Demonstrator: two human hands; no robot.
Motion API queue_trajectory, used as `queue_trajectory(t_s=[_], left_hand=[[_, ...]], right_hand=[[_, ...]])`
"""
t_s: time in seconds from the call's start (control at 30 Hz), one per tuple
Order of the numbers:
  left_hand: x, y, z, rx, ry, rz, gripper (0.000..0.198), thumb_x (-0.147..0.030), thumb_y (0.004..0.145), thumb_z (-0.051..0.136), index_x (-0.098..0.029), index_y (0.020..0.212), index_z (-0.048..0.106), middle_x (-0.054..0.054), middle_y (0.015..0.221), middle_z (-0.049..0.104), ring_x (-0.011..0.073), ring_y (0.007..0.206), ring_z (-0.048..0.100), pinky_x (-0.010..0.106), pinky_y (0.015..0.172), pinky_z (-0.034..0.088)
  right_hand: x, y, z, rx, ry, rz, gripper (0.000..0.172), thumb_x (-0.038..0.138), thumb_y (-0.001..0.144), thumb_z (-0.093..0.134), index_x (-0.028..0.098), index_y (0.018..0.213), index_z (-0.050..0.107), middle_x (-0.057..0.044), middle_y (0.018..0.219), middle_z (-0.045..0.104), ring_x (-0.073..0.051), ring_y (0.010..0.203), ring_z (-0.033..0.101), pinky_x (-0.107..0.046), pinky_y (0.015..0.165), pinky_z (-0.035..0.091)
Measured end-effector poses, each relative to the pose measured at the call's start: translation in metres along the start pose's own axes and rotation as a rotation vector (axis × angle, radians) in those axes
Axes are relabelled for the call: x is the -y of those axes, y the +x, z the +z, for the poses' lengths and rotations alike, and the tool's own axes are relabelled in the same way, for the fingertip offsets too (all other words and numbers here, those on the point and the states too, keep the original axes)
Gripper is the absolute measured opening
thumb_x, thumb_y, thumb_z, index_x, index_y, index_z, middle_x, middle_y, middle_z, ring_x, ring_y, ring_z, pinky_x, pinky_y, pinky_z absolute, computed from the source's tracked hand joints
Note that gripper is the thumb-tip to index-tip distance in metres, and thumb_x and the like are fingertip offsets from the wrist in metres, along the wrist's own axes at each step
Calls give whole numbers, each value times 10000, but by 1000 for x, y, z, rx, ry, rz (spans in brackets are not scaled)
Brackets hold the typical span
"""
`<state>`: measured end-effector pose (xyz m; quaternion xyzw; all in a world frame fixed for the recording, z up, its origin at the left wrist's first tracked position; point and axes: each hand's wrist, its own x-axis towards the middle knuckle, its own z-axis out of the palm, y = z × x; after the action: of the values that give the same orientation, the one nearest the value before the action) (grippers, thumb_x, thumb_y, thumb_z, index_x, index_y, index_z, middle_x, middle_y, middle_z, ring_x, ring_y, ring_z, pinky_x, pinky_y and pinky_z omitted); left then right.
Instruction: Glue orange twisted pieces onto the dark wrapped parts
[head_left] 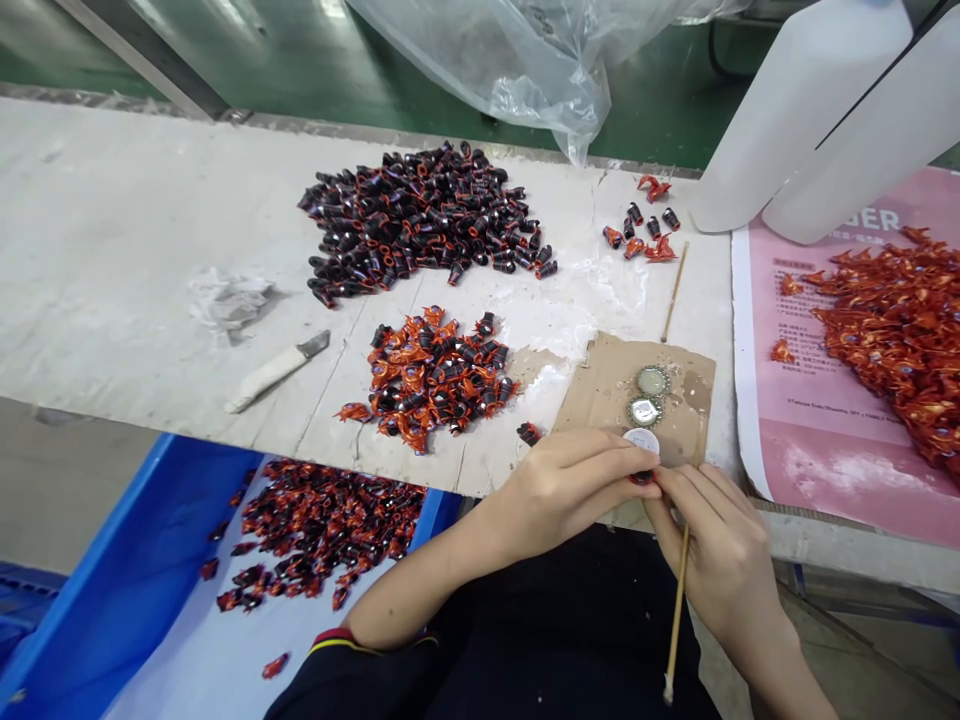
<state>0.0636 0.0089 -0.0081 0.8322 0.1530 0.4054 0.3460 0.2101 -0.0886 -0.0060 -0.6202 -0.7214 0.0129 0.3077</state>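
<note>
My left hand (566, 490) and my right hand (712, 525) meet over the front edge of a cardboard piece (679, 375). Pinched between their fingertips is a small dark and red part (642, 477), mostly covered by the fingers. A thin wooden stick (679, 610) also rests in my right hand, its whitish tip pointing down toward my lap. Just beyond the fingertips is a round white cap (643, 440). Two bottle caps, one with pale contents (653, 380) and one shiny (644, 410), lie on the cardboard.
Black parts (427, 220) form a heap at the back; orange and black parts (439, 380) lie nearer. A knife (277, 372) is at left, above a blue bin (112, 580). White bottles (802, 110) stand back right beside orange pieces (900, 340). Another stick (675, 292) lies behind the cardboard.
</note>
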Motion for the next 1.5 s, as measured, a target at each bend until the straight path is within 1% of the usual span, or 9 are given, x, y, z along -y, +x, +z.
queue_trajectory(t_s=[0.1, 0.2, 0.3, 0.37, 0.6, 0.87, 1.17, 1.3, 1.5], left_hand=[[0, -1, -1, -16, -81, -64, 188, -184, 844, 692, -87, 1003, 665, 107, 950, 752, 144, 907, 731, 190, 853, 601], [-2, -1, 0, -32, -122, -64, 204, -165, 840, 694, -85, 1027, 676, 113, 977, 754, 142, 939, 732, 188, 887, 594], [-4, -1, 1, -30, -153, -74, 195, -133, 841, 689, -82, 1029, 678, 123, 1020, 757, 139, 979, 730, 181, 918, 583], [-6, -1, 2, -18, -162, -74, 187, -123, 843, 687, -80, 1025, 677, 127, 1034, 758, 138, 992, 729, 177, 929, 578], [-8, -2, 3, -22, -139, -79, 173, -114, 870, 661, -76, 1039, 658, 129, 1025, 759, 139, 972, 733, 176, 919, 580], [-8, 0, 3, -19, -79, -74, 126, -177, 911, 621, -106, 1013, 642, 90, 909, 757, 136, 837, 735, 186, 808, 604], [1, 0, 0, 1, -260, -145, 91, -195, 857, 695, -123, 855, 639, 66, 813, 719, 136, 729, 703, 202, 667, 585], [3, 1, 1, -2, -281, -105, 116, -164, 839, 713, -129, 803, 608, 44, 760, 690, 127, 703, 679, 201, 657, 574], [3, 0, 3, -38, -222, -44, 135, -119, 828, 715, -129, 788, 586, 57, 755, 694, 133, 699, 690, 202, 653, 584]], right_hand=[[1, -1, -1, -3, 22, 19, 62, 102, 917, 560, 124, 927, 617, -37, 696, 605, -143, 650, 473, -276, 645, 399], [2, -1, -1, -15, 50, 29, 65, 93, 914, 562, 131, 939, 608, -20, 680, 585, -133, 636, 461, -267, 621, 389], [2, -2, 0, -30, 74, 17, 105, 93, 914, 559, 161, 834, 564, 6, 636, 531, -120, 600, 423, -256, 582, 368], [2, -2, 1, -40, 74, 20, 154, 91, 919, 545, 175, 790, 531, 16, 616, 505, -116, 586, 406, -249, 565, 359], [3, -3, 4, -56, 65, 57, 133, 103, 930, 527, 169, 816, 546, 17, 615, 523, -113, 586, 440, -236, 581, 380], [3, 0, 3, -67, 75, 60, 143, 90, 902, 562, 174, 788, 544, 18, 609, 541, -112, 564, 424, -241, 557, 367], [2, 0, 2, -34, 96, 31, 102, 104, 906, 561, 160, 821, 575, -6, 641, 590, -121, 581, 445, -254, 572, 383], [2, 1, 1, -25, 92, 15, 109, 110, 913, 555, 158, 816, 570, 4, 616, 559, -117, 575, 410, -248, 557, 367], [0, 0, 3, -32, 69, -3, 164, 115, 912, 556, 169, 757, 550, 9, 602, 534, -115, 567, 413, -248, 548, 368]])
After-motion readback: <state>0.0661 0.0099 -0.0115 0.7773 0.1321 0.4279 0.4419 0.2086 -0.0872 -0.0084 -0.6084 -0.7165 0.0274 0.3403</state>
